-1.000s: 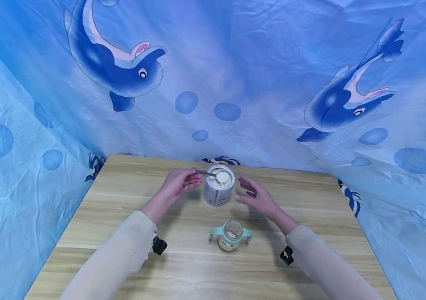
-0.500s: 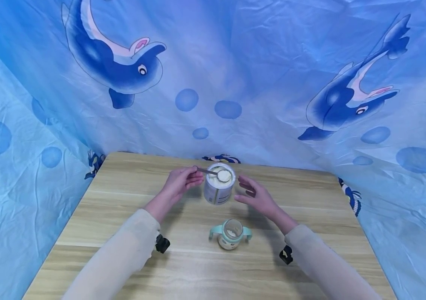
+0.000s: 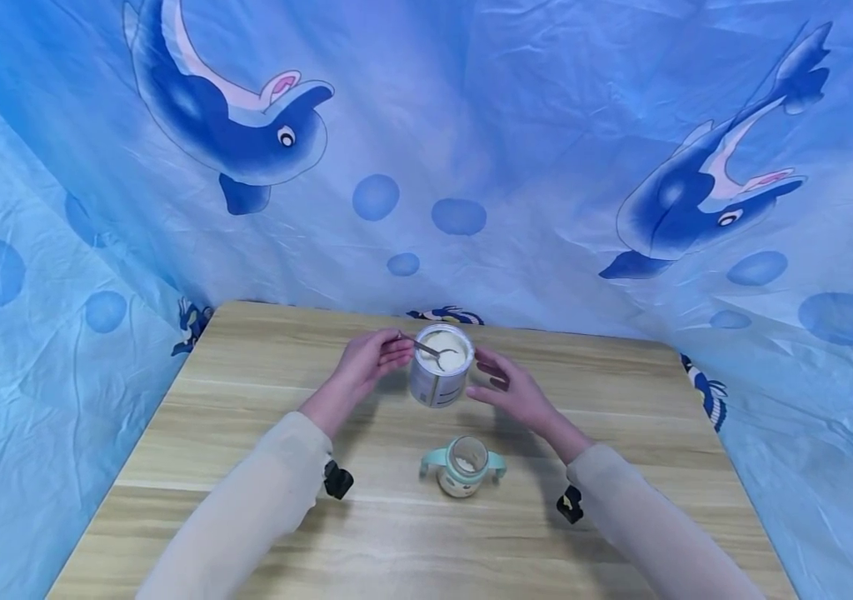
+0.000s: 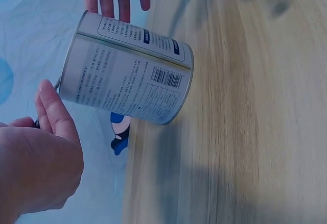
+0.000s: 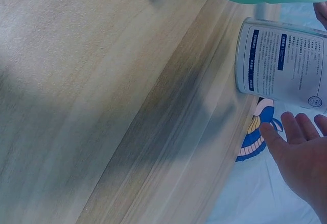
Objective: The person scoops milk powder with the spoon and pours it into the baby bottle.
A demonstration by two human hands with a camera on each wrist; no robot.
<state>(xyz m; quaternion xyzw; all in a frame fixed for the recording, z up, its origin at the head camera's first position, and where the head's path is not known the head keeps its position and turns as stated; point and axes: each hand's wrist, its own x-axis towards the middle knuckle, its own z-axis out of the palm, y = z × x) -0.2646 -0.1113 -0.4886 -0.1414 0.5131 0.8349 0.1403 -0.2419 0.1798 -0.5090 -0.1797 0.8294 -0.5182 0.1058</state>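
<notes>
My left hand (image 3: 361, 364) pinches the thin handle of a metal spoon (image 3: 419, 345), just left of a tall round can (image 3: 437, 389). The spoon's bowl lies over the pale powder (image 3: 441, 343) in the open can. In the left wrist view, the can (image 4: 127, 71) shows printed text and a barcode; most of the spoon is hidden there. My right hand (image 3: 514, 392) is held at the can's right side, fingers spread and relaxed, holding nothing. Nearer to me stands an uncapped baby bottle (image 3: 460, 482) with two mint-green handles and some pale powder inside.
The wooden table (image 3: 246, 500) runs out close behind the can. A blue dolphin-print cloth (image 3: 531, 133) hangs along the back and both sides. Dark wrist mounts (image 3: 337, 481) sit below both cuffs.
The spoon's bowl, earlier heaped with pale powder and level, is now tipped over the can. My left hand has shifted slightly right; my right hand has come slightly closer to the can.
</notes>
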